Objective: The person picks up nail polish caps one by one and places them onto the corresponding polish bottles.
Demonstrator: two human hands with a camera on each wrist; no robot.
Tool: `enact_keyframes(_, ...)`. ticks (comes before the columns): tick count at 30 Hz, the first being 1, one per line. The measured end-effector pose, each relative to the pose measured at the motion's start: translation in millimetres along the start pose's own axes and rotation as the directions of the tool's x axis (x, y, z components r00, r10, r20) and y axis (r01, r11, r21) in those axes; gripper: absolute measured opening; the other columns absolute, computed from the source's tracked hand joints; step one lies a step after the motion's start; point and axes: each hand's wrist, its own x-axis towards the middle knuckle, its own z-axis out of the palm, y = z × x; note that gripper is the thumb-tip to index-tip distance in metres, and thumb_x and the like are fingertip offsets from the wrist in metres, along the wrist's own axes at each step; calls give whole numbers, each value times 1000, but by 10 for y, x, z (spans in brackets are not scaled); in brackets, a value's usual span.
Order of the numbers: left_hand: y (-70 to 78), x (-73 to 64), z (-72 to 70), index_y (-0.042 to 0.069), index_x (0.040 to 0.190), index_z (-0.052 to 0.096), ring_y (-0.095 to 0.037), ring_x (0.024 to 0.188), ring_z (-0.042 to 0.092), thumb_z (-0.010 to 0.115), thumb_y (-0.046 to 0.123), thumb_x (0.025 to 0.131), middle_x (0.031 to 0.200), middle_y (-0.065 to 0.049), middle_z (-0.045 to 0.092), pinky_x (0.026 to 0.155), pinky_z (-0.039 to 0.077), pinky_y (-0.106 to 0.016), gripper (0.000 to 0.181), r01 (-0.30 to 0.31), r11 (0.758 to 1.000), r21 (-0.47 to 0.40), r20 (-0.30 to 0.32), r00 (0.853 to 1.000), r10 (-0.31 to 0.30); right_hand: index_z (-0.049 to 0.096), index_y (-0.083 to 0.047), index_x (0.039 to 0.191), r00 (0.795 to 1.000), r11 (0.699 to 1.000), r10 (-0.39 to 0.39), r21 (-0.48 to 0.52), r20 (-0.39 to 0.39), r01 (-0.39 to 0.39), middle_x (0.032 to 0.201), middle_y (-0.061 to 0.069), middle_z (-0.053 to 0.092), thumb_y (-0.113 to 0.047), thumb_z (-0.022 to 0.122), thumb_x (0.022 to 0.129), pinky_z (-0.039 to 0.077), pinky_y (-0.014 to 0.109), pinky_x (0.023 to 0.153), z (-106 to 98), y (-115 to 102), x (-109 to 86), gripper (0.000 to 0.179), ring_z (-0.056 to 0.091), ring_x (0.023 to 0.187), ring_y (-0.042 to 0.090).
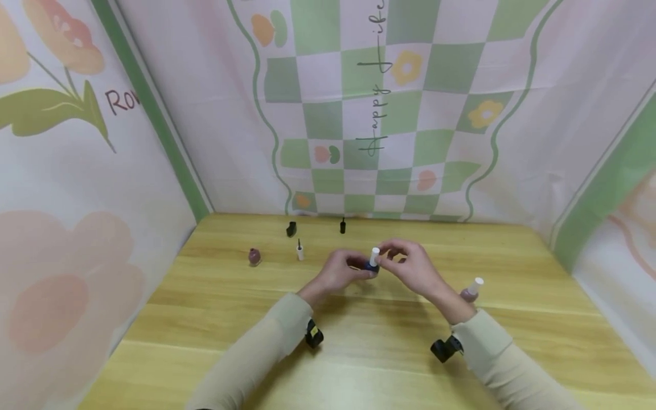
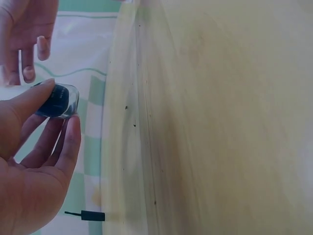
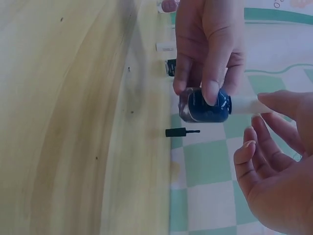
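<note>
Blue bottle (image 3: 208, 112) being pinched in left hand (image 1: 338, 269), seemingly for steadying; right hand (image 1: 414, 266) pinching cap (image 1: 375, 255); black brush (image 1: 343, 228) standing beyond bottle.

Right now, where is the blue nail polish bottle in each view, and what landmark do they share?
Head: the blue bottle is right of centre, below mid-height, in the left hand.
Left wrist: the blue bottle is toward the left, just above mid-height.
Right wrist: the blue bottle is right of centre, near mid-height.
Shared landmark: the black brush cap, up and left of the blue bottle in head, below it in both wrist views.
</note>
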Motion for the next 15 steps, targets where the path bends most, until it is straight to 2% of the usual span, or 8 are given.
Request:
enact_keyframes(8,8,120,93,17,107,79,-10,90,69,83,18,88,96,8,75,80,58,-27,20,-6,998,-58,-15,1000,6,72,-9,117,999,1000,6,6,-54,-6,108,9,70,-18,71,98,54,29,68,-26,98,15,21,60,94,25)
enact_keyframes(15,29,313,137,18,103,80,-10,87,69,83,17,88,91,9,74,77,57,-28,16,1,999,-32,-40,999,-2,71,-7,121,992,999,38,-16,-117,-40,114,10,70,-23,70,100,53,29,73,-73,181,83,26,59,99,22)
